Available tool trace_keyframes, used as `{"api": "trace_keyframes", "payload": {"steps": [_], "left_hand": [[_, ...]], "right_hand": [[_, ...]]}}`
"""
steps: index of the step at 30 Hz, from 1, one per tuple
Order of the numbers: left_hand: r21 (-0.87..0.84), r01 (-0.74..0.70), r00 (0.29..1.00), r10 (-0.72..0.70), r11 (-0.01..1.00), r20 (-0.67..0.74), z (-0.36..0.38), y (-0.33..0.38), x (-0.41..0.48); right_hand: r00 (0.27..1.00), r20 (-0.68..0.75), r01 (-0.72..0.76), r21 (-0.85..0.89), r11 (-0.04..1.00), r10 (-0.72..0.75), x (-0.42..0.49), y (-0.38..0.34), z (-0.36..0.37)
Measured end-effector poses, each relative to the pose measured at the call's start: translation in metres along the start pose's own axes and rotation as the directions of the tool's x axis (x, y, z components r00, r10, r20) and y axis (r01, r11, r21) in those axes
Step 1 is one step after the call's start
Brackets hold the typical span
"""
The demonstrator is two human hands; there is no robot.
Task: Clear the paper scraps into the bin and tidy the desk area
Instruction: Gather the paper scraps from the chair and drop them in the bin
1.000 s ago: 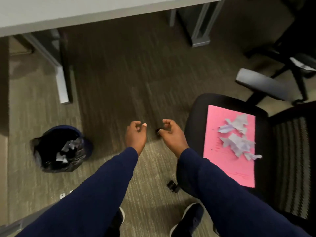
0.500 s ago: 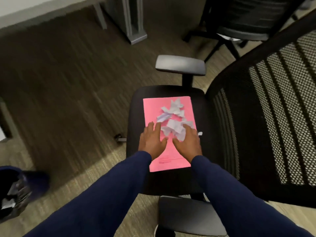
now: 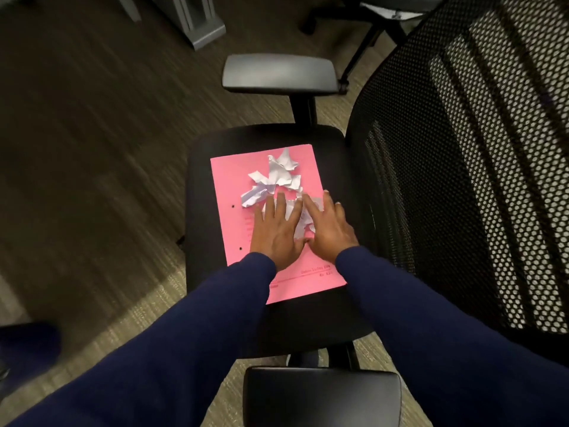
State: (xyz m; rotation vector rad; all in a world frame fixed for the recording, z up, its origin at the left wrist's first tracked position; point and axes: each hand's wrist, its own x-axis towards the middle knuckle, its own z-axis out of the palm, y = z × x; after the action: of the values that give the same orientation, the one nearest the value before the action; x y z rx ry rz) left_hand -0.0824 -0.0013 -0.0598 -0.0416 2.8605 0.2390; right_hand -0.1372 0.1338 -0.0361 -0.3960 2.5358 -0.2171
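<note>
Crumpled white paper scraps [image 3: 277,177] lie on a pink sheet [image 3: 229,186] that rests on the black seat [image 3: 200,167] of an office chair. My left hand [image 3: 275,232] and my right hand [image 3: 329,228] lie flat side by side on the near scraps, fingers spread and cupped inward around them. Some scraps show between the two hands; others lie loose just beyond the fingertips. The bin shows only as a dark blue edge [image 3: 27,343] at the far left.
The chair's mesh back [image 3: 477,164] rises at the right. One armrest [image 3: 278,73] stands beyond the seat, another [image 3: 321,396] close to me. A second chair's base [image 3: 369,23] and a grey desk leg [image 3: 197,20] are further off on the carpet.
The view swung from the floor and bin to the chair. Both hands travelled from mid-air onto the pink sheet and now press closer together over the near scraps.
</note>
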Motion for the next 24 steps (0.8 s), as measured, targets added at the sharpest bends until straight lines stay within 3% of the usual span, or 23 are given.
{"api": "trace_keyframes", "payload": {"steps": [4, 9, 15, 19, 24], "left_hand": [[0.025, 0.046, 0.998, -0.045, 0.999, -0.043, 0.008, 0.000, 0.001], [-0.017, 0.010, 0.992, -0.012, 1.000, -0.122, 0.011, -0.008, -0.002], [-0.208, -0.066, 0.988, 0.035, 0.976, -0.147, 0.005, -0.014, -0.002], [-0.387, -0.058, 0.991, 0.007, 0.920, -0.134, -0.004, -0.014, -0.001], [-0.577, -0.045, 0.984, -0.063, 0.815, -0.165, -0.017, -0.012, 0.000]], "right_hand": [[0.995, -0.043, 0.093, -0.019, 0.995, -0.094, 0.010, 0.001, 0.003], [0.982, -0.169, 0.082, -0.013, 0.997, -0.082, 0.006, 0.003, 0.016], [0.967, -0.252, 0.065, 0.092, 0.994, -0.040, -0.005, 0.003, 0.030], [0.949, -0.309, 0.031, 0.278, 0.960, 0.059, -0.009, 0.001, 0.028], [0.921, -0.264, -0.079, 0.593, 0.801, 0.287, -0.009, -0.005, 0.013]]}}
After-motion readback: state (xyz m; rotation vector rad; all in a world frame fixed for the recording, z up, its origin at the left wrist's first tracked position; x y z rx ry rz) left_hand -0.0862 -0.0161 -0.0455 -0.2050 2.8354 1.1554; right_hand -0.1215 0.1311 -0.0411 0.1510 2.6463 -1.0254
